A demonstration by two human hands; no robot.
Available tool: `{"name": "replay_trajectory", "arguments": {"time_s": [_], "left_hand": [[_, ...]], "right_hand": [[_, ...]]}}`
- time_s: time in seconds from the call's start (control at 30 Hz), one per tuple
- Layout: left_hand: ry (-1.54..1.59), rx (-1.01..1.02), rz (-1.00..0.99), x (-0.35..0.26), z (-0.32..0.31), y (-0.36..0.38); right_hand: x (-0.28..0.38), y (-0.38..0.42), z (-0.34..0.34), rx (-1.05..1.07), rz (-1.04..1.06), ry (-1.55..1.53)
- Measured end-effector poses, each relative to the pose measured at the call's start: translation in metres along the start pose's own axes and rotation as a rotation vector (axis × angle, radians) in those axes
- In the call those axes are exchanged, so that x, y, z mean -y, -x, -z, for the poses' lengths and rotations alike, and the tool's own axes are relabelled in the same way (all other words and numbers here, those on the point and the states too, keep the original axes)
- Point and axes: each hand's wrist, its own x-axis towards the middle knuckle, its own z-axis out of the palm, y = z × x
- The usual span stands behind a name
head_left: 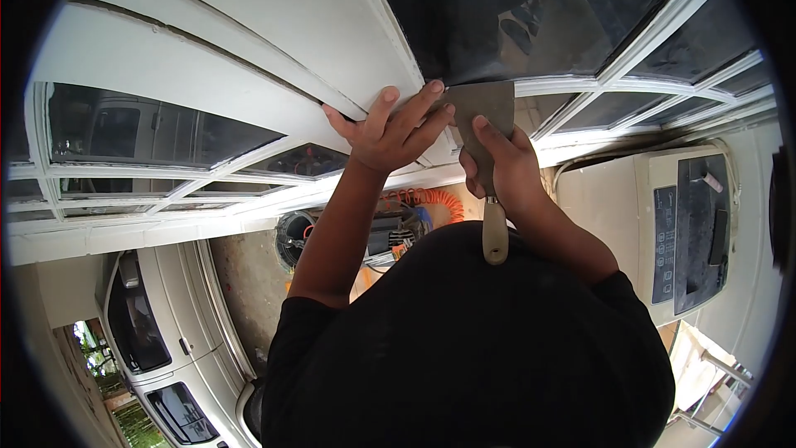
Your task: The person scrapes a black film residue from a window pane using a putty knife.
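My right hand (516, 168) is wrapped round a wide putty knife (489, 104), its thumb lying along the flat grey blade. The pale handle hangs down below my fingers, and the blade's straight edge meets the lower border of a dark glass pane (531, 17). My left hand (396, 131) is open with its fingers spread over the white frame (332, 25). Its fingertips reach the pane's corner, right beside the left edge of the blade.
White-barred window panes (157, 129) run along both sides. A washing machine (647, 216) stands at right. Below lie an orange coiled hose (439, 199) and a dark bucket (294, 236). A silver car (174, 315) is parked at lower left.
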Motion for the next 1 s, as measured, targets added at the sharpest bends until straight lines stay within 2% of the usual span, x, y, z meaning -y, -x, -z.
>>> {"name": "replay_trajectory", "arguments": {"time_s": [0.33,1.0], "left_hand": [[-0.004,0.003,-0.014,0.0004,0.0011,0.0005],[-0.027,0.012,-0.016,0.0005,0.0,0.0014]], "right_hand": [[0.001,0.0032,-0.0036,-0.049,-0.013,-0.014],[-0.0009,0.0026,0.0009,-0.014,0.009,-0.006]]}}
